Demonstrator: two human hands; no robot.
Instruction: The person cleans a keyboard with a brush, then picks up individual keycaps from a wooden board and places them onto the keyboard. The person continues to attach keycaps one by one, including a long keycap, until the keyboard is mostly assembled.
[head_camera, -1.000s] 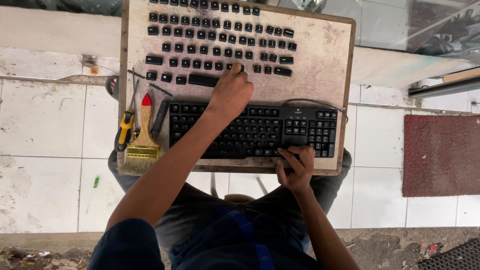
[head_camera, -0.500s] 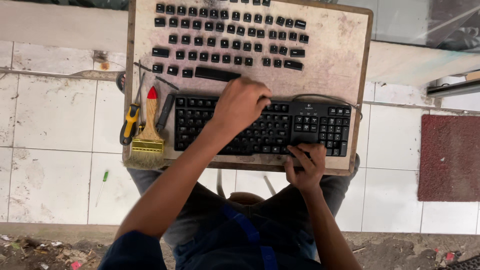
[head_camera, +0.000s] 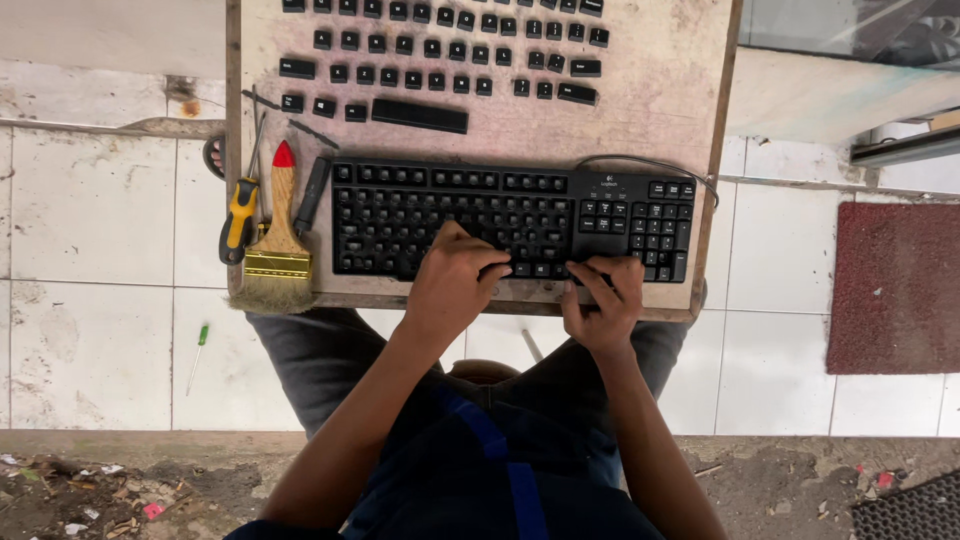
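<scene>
Black keyboard (head_camera: 510, 220) sits on the wooden board (head_camera: 690, 100) across the lap, left hand (head_camera: 455, 285) curled on its front row, right hand (head_camera: 605, 300) fingers pinching its front edge; likely light, stiff plastic, best gripped by both ends.

Your worn wooden board (head_camera: 690, 120) carries a black computer keyboard (head_camera: 515, 220) near you, rows of loose black keycaps (head_camera: 440, 50) farther off, and a wooden-handled paintbrush (head_camera: 277, 245) and yellow-handled screwdriver (head_camera: 240, 212) at left.
</scene>
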